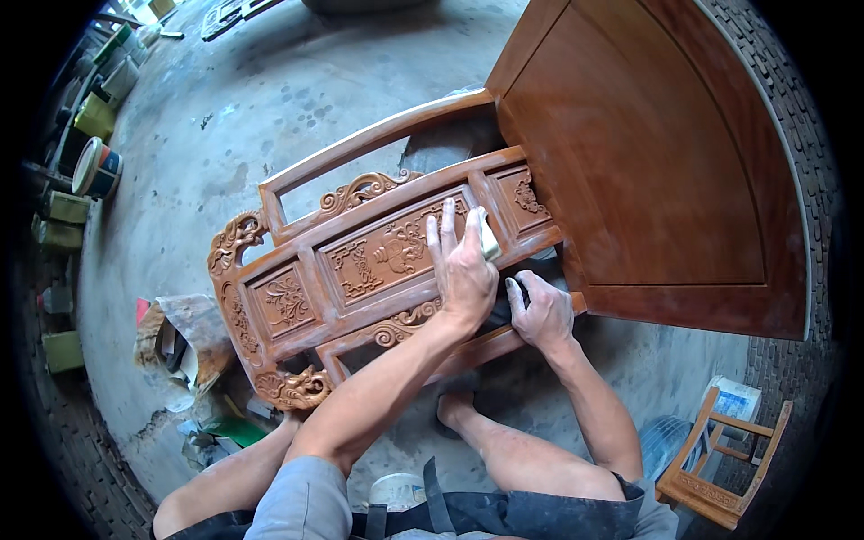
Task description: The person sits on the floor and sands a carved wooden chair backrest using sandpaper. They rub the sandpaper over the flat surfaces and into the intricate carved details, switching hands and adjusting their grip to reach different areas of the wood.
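Brown carved panel lies under the left hand holding a pad

The carved back is showing orange-brown, with chalky white streaking its rails. Its middle panel is bearing a raised motif flanked by angular fretwork; the left panel is carrying a leafy pattern. The broad board is showing deeper reddish brown, bordered by a dark curving line. The small block is looking whitish. The floor is spreading blue-grey, mottled with dark spots; toward its left edge a bucket is wearing white and blue, and a boxy tin is showing yellow-green. Near its lower right corner, a small chair is showing honey-brown.
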Motion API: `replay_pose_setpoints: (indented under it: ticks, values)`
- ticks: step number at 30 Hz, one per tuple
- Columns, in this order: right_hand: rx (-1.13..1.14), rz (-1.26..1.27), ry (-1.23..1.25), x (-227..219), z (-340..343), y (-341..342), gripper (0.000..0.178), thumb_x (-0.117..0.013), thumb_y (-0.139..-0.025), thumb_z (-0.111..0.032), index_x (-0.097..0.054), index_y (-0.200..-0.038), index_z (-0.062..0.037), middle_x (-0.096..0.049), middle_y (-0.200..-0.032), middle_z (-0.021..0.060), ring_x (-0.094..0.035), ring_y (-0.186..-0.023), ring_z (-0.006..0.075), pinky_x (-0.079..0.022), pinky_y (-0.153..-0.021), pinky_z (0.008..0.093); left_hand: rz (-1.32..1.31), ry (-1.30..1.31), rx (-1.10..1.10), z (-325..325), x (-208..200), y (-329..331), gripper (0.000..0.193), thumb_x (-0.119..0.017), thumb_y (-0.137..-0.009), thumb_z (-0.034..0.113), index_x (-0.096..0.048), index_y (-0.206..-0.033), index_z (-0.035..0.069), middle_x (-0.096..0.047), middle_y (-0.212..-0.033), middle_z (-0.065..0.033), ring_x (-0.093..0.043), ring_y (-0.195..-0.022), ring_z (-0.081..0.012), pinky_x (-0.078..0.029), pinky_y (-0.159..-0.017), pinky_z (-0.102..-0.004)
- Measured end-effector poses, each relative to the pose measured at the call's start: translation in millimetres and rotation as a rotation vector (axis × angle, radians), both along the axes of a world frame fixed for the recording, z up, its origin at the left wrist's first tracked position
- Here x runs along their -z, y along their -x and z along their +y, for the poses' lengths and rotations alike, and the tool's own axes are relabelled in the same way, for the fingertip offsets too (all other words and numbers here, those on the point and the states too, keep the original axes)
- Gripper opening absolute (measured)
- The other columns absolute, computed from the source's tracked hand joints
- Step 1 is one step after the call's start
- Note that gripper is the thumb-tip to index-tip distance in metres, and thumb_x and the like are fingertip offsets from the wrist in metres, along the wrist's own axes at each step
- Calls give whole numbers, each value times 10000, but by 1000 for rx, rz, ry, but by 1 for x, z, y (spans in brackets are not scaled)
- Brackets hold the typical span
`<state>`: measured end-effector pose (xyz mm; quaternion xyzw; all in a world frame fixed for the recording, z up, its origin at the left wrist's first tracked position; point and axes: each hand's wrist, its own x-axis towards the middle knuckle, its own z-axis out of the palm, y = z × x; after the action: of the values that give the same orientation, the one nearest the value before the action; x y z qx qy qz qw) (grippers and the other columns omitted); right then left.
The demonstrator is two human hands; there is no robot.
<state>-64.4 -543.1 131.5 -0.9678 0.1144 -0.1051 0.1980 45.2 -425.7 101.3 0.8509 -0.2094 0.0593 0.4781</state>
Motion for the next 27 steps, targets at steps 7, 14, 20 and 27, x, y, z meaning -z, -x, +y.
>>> replay_pose_setpoints:
  ticks: [7, 14, 20, 27]
  values:
    - [-7, 11, 1, 0, 1, 0, 162, -682, -1011, -231, -665, -982, -72, -717, -825, 194, -698, -728, 445, -551, -627, 518, 22, 7, -57, -12, -6, -4, 564, -574, -839, -69, -596, -1403, -77, -623, -1390, -347, -395, -1520, -471, -196, -1276, -628]
    - [8, 20, -11, -4, 4, -2, 171, -682, -1008, -232, -643, -942, -80, -715, -834, 180, -696, -733, 444, -548, -624, 523, 10, 18, 42, 12, 0, -28, 501, -574, -848, -28, -679, -1336, 13, -636, -1346, -328, -491, -1421, -453, -228, -1281, -609]
    - [5, 5, -8, -5, 3, -2, 190, -678, -1005, -233, -627, -914, -75, -707, -830, 168, -692, -736, 446, -549, -626, 524, -397, -217, 734, 62, -9, -73, 475, -705, -820, 68, -719, -1290, 132, -794, -1146, -113, -498, -1474, -316, -193, -1320, -595]
    - [22, 45, -22, -7, 2, -2, 190, -681, -1000, -233, -626, -912, -73, -709, -838, 171, -695, -742, 441, -552, -635, 525, -348, -157, 721, 62, 0, -75, 469, -666, -821, 32, -737, -1269, 151, -750, -1251, -114, -538, -1402, -357, -258, -1301, -600]
